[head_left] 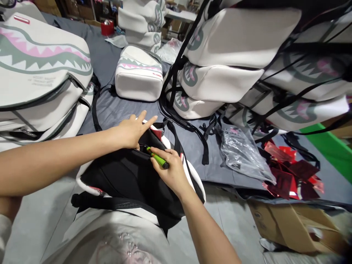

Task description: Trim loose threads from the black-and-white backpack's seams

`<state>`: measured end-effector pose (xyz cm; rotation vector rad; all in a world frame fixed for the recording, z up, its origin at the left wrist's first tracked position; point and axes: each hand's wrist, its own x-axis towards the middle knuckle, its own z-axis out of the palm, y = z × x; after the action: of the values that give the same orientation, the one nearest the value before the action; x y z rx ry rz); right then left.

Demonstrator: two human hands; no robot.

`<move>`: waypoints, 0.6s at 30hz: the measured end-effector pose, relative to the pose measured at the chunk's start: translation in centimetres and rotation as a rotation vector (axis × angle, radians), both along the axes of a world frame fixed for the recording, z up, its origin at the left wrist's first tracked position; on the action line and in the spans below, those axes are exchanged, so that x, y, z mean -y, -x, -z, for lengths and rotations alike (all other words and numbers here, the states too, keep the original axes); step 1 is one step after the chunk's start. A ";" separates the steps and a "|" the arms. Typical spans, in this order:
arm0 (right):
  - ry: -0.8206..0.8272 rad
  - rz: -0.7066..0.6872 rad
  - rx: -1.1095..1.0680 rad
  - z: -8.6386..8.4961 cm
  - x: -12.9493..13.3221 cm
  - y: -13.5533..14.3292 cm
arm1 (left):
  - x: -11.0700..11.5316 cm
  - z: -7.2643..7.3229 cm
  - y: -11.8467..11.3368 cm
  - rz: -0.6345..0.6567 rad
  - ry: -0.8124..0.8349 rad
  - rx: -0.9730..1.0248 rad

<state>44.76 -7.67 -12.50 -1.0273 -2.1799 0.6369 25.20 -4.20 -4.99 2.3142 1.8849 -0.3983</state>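
A white bag with a black back (118, 176) lies tilted at the table's front edge, close against my body. My right hand (172, 167) is closed round a green tool handle with a black end (159, 160), whose tip goes down into the bag's opening and is hidden there. At the far side of that opening is my left hand (134, 130), some fingers stretched out and apart, the others tucked down by the black fabric. Whether those lower fingers pinch the cloth is hidden. A bit of red lining (156, 132) shows beside the left fingertips.
A small white bag (139, 84) stands beyond my hands. White backpacks (46, 69) lie on the left, and stacked white bags (222, 80) with dangling black straps rise at right. Near them are a clear plastic bag (244, 150) and red packets (293, 172). A cardboard box (297, 227) sits below.
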 end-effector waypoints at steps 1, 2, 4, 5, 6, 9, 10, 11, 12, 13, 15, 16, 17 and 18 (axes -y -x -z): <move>0.000 0.004 -0.019 0.3 0.0 0.4 | 0.1 0.2 0.0 0.005 -0.020 -0.005; 0.004 0.011 -0.033 0.6 -0.1 0.8 | 0.2 0.4 -0.1 0.006 -0.039 -0.016; 0.016 0.030 -0.050 1.1 -0.3 1.3 | 0.2 0.8 -0.4 0.001 -0.060 -0.044; 0.017 0.039 -0.057 1.3 -0.4 1.5 | 0.2 1.0 -0.5 -0.002 -0.069 -0.056; 0.013 0.044 -0.064 1.5 -0.5 1.6 | 0.2 1.2 -0.6 -0.005 -0.078 -0.064; -0.002 0.042 -0.081 1.7 -0.7 1.6 | 0.1 1.4 -0.5 -0.003 -0.103 -0.076; -0.001 0.040 -0.082 1.7 -0.7 1.6 | 0.0 1.4 -0.4 0.004 -0.099 -0.075; 0.003 0.040 -0.081 1.6 -0.6 1.5 | -0.1 1.3 -0.2 0.018 -0.088 -0.072; 0.011 0.040 -0.078 1.5 -0.6 1.4 | -0.2 1.2 -0.1 0.035 -0.070 -0.068; 0.019 0.041 -0.077 1.4 -0.6 1.3 | -0.3 1.0 0.1 0.050 -0.050 -0.063; 0.037 0.040 -0.078 1.3 -0.5 1.2 | -0.6 0.6 0.4 0.074 -0.008 -0.051; 0.044 0.037 -0.078 1.2 -0.4 1.1 | -0.7 0.5 0.6 0.085 0.010 -0.043; 0.050 0.034 -0.076 1.1 -0.4 1.1 | -0.9 0.3 0.8 0.095 0.027 -0.032; 0.054 0.032 -0.071 1.0 -0.3 1.0 | -1.1 0.3 1.1 0.106 0.040 -0.018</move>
<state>43.73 -7.35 -13.53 -1.0499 -2.0906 0.7101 24.13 -3.12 -5.28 2.3989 1.7504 -0.4665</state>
